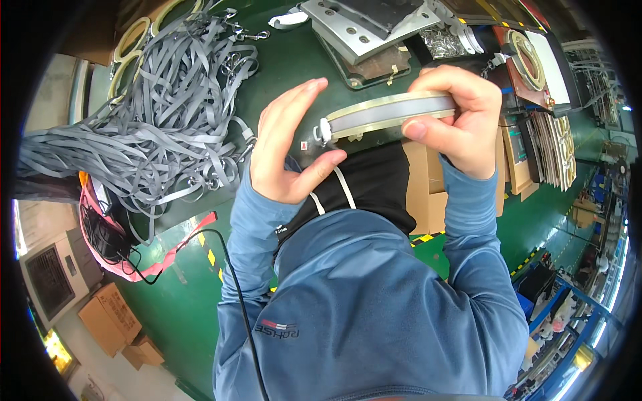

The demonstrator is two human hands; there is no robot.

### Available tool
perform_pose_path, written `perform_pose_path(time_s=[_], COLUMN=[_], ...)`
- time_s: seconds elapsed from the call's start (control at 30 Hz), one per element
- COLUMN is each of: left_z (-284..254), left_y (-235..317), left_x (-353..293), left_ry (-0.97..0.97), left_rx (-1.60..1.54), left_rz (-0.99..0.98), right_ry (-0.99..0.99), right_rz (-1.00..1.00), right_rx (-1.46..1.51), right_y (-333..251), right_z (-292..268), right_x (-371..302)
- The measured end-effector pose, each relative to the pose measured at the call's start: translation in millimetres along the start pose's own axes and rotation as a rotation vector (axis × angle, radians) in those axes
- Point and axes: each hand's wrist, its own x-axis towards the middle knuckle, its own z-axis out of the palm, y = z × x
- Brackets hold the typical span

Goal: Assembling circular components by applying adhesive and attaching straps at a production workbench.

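My right hand (466,113) pinches the right end of a curved band (384,116) between thumb and fingers. The band has a grey middle strip and pale yellow edges. At its left end sits a small white fitting with a loop (324,131). Beside that end my left hand (277,144) is open, thumb and fingers spread apart around the air by the fitting. A gap shows between the left hand and the band. Left of my hands lies a big heap of grey straps (177,110) with metal snap hooks.
A metal plate fixture (348,31) stands at the table's far side, near a tray of small metal parts (445,43). Pale rings lie far left and right, one on a red-brown board (525,61). A cardboard box (420,184) and pink bag (100,230) flank my body.
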Motion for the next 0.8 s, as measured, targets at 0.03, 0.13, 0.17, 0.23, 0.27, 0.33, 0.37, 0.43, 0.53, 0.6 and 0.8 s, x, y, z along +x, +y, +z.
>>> perform_pose_path(time_s=[0.03,0.13,0.17,0.23,0.27,0.33,0.37,0.43,0.53,0.6,0.8], left_z=[5,18,24,34,37,38,37,29,17,14,14], left_y=[1,2,1,0,-1,-10,-15,-24,-31,-32,-28], left_x=[-2,-7,-9,-13,-14,-15,-15,-17,-22,-25,-16], left_ry=[0.033,0.048,0.102,0.201,0.248,0.322,0.380,0.425,0.395,0.410,0.369], left_rx=[-0.002,-0.006,-0.027,-0.030,-0.008,0.101,0.057,0.027,0.046,0.007,-0.016], left_rz=[-0.010,-0.108,-0.113,-0.147,-0.131,-0.044,-0.047,-0.060,-0.134,-0.238,-0.273], right_ry=[0.014,0.135,0.173,0.277,0.314,0.334,0.252,0.115,0.439,0.701,0.074], right_rz=[0.007,0.136,0.172,0.220,0.237,0.210,0.161,-0.045,-0.410,-0.300,-0.138], right_rx=[-0.014,0.036,0.022,0.021,0.012,-0.002,0.072,0.186,-0.521,-0.461,-0.792], right_y=[1,0,-3,-8,-11,-17,-18,-14,9,38,154], right_z=[2,14,20,38,48,66,70,64,2,-55,-152], right_x=[-2,-12,-17,-28,-33,-41,-42,-35,3,48,227])
